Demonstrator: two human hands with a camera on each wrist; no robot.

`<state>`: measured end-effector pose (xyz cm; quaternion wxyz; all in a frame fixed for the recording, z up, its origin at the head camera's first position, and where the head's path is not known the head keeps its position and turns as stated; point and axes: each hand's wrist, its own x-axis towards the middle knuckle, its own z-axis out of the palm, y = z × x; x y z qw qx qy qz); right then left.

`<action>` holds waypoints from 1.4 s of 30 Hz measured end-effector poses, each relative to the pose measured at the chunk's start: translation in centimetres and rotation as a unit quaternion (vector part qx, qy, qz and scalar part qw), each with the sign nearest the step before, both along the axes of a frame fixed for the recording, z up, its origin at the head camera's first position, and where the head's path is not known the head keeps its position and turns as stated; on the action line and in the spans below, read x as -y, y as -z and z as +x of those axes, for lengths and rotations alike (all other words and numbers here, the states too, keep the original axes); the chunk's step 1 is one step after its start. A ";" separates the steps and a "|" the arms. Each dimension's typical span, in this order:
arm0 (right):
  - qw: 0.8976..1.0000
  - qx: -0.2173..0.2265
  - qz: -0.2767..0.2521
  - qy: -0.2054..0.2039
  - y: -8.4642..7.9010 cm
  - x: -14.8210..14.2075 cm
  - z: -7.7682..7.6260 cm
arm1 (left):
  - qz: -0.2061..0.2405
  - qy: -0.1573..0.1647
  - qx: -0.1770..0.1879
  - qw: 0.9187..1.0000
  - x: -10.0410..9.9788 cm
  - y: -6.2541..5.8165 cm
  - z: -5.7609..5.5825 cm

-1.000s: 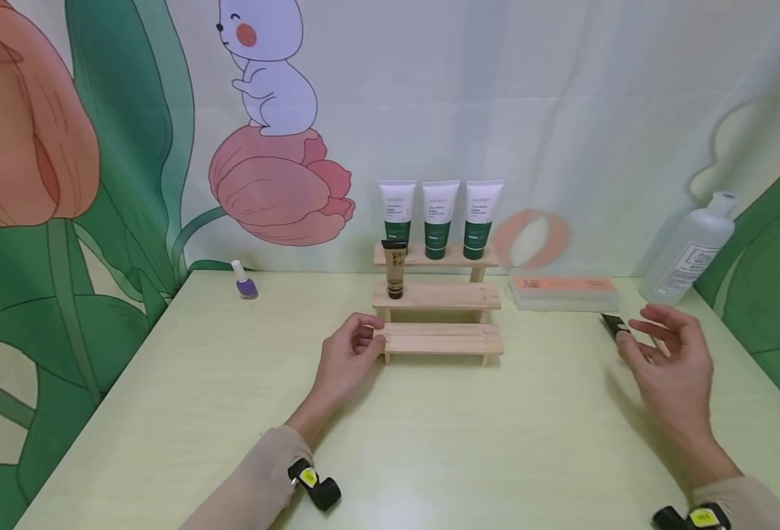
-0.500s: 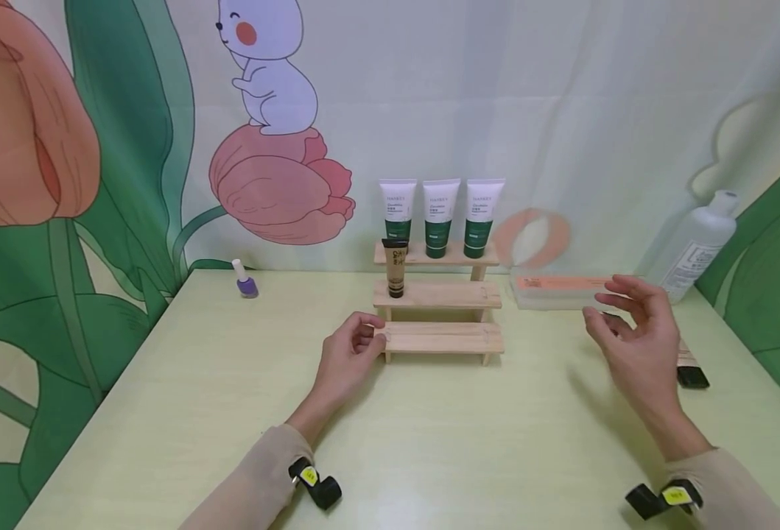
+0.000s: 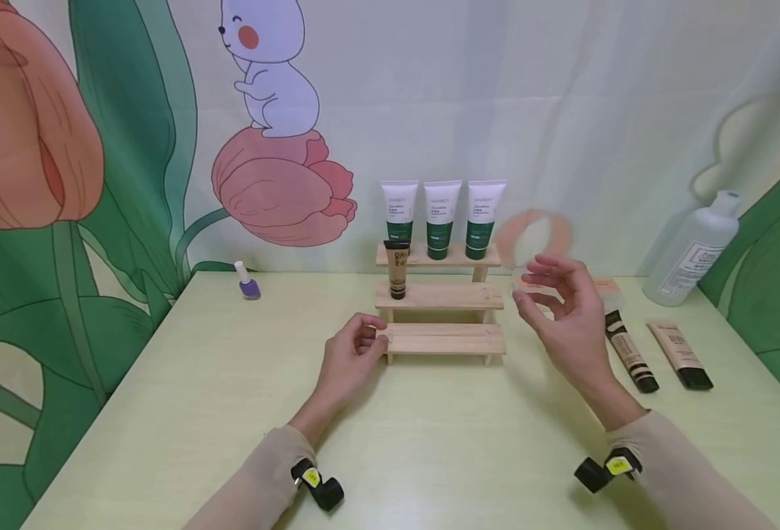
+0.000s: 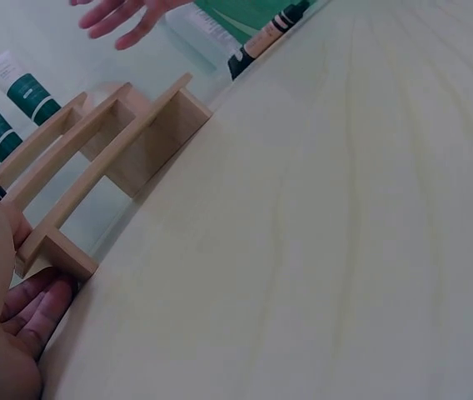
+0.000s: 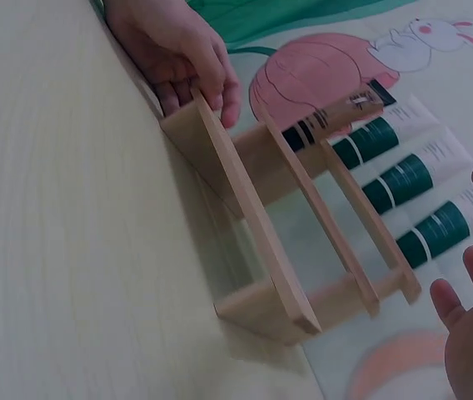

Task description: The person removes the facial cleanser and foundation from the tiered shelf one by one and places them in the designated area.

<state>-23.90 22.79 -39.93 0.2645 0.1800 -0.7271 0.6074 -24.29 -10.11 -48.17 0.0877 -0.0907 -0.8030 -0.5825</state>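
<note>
A three-step wooden display rack (image 3: pixel 445 339) stands mid-table. My left hand (image 3: pixel 348 358) pinches the left end of its lowest step; in the left wrist view, fingers (image 4: pixel 47 310) curl beneath that end. Right of the rack my right hand (image 3: pixel 567 324) hovers with bent, spread fingers and nothing between them. Several white-and-green squeeze tubes (image 3: pixel 440 221) stand on the top step. On the middle step's left end stands a small gold-brown tube (image 3: pixel 398 271) with black ends. A similar tube (image 3: pixel 630 353) and a beige BB cream tube (image 3: pixel 681 355) lie on the table at right.
A clear flat box (image 3: pixel 607 287) with an orange label lies behind my right hand, partly hidden. A large white bottle (image 3: pixel 693 250) stands at the back right. A purple nail polish bottle (image 3: pixel 248 283) is at the back left, before the printed curtain (image 3: pixel 390 96).
My right hand has moved left, away from the two lying tubes toward the rack, uncovering both. The left hand keeps its place on the rack.
</note>
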 end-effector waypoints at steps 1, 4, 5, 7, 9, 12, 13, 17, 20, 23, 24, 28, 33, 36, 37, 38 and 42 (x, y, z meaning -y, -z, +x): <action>1.000 0.000 0.002 -0.008 0.0 0.4 -0.1 | 0.001 0.000 0.000 1.000 0.0 0.0 0.0; 1.000 0.007 0.014 -0.024 0.0 1.7 -0.6 | 0.001 0.000 0.000 1.000 0.0 0.1 0.0; 0.999 0.009 0.016 -0.030 0.0 2.1 -0.7 | 0.001 0.000 0.000 1.000 0.0 0.0 0.0; 0.999 0.016 0.017 -0.041 -0.1 2.9 -1.1 | 0.001 -0.001 0.000 1.000 0.0 0.0 0.0; 0.998 0.019 0.017 -0.052 -0.3 3.7 -1.4 | 0.000 -0.002 -0.001 1.000 0.0 0.0 0.0; 0.997 0.025 0.011 -0.069 -0.3 4.7 -1.8 | 0.002 -0.001 -0.001 1.000 -0.1 0.0 0.0; 0.997 0.027 0.010 -0.075 -0.3 5.1 -1.9 | 0.003 -0.001 -0.001 1.000 -0.1 0.0 0.0; 0.996 0.037 0.012 -0.086 -0.2 6.3 -2.3 | 0.006 0.002 -0.002 1.000 -0.2 -0.1 0.1; 0.995 0.041 0.017 -0.091 -0.1 7.3 -2.8 | 0.006 0.004 -0.001 1.000 -0.2 -0.2 0.1; 0.994 0.053 0.020 -0.094 0.1 8.3 -3.2 | 0.004 0.003 -0.002 1.000 -0.1 -0.2 0.1; 0.993 0.057 0.018 -0.097 0.1 8.6 -3.3 | 0.004 0.003 -0.002 1.000 -0.1 -0.2 0.1; 0.992 0.072 0.017 -0.101 0.2 9.9 -4.0 | 0.003 0.001 0.001 1.000 0.0 -0.1 0.0; 0.992 0.075 0.023 -0.101 0.2 11.0 -4.8 | 0.001 0.001 0.004 1.000 -0.1 -0.1 -0.1; 0.991 0.077 0.023 -0.107 0.1 11.5 -5.0 | 0.001 0.005 0.002 1.000 -0.1 -0.1 -0.2; 0.991 0.079 0.022 -0.109 0.1 11.6 -5.1 | 0.001 0.006 0.000 1.000 -0.1 -0.1 -0.2; 0.990 0.081 0.021 -0.111 0.1 11.8 -5.2 | 0.002 0.006 -0.002 1.000 -0.1 -0.1 -0.2; 0.990 0.088 0.020 -0.111 0.3 12.4 -5.4 | 0.003 0.005 -0.005 1.000 0.0 0.0 -0.2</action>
